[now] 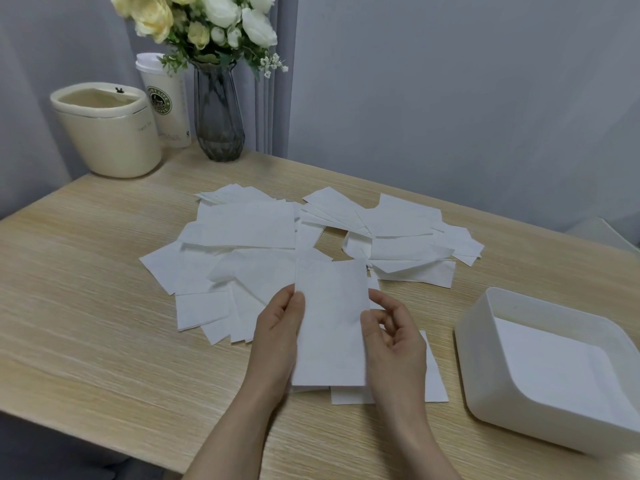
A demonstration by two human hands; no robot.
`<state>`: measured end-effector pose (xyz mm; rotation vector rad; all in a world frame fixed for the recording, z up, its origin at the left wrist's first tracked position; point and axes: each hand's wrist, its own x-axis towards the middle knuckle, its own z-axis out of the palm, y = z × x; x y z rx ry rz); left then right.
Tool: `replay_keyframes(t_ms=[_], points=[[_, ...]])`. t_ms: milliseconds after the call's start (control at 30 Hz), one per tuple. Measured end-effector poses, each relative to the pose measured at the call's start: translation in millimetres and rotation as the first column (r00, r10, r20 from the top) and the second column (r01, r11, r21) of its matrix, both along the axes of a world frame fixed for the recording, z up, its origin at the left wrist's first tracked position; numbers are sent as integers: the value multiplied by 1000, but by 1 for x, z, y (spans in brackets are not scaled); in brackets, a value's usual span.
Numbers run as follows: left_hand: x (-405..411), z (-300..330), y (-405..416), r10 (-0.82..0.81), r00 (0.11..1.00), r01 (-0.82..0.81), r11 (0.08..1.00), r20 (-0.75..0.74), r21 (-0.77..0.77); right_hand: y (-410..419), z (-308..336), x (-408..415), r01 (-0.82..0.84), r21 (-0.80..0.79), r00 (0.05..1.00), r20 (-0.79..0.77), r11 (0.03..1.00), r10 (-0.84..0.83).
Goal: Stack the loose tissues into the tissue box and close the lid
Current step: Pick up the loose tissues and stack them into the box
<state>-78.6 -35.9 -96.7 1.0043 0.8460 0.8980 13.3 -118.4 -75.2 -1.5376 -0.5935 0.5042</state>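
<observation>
Several loose white tissues (249, 233) lie scattered across the middle of the wooden table (86, 289). Both hands hold one folded tissue (330, 323) upright above the table's near part. My left hand (277, 337) grips its left edge with the thumb on the front. My right hand (391, 337) pinches its right edge. Under them another tissue (434, 379) lies flat on the table. The white tissue box (485, 368) stands open at the right, with flat tissues (550, 362) inside. No lid shows.
At the back left stand a cream lidded bin (110, 133), a paper coffee cup (166, 102) and a dark glass vase (218, 116) of pale flowers. A grey wall and curtain lie behind. The table's near edge runs along the bottom left.
</observation>
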Motion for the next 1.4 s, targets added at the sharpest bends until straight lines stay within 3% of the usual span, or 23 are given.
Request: replay_keyframes(t_ms=[633, 1033, 1200, 1400], points=[[0, -7, 0, -87, 996, 87, 994, -2, 69, 1, -8, 6, -15, -49, 1000, -10, 999, 14], [-1, -9, 0, -58, 998, 56, 994, 21, 98, -4, -6, 1, -24, -89, 994, 103, 996, 33], [0, -8, -1, -84, 996, 81, 993, 27, 90, -3, -6, 5, -144, -96, 987, -81, 985, 136], [1, -11, -5, -159, 986, 165, 976, -54, 139, -3, -7, 3, -190, -120, 982, -15, 974, 190]])
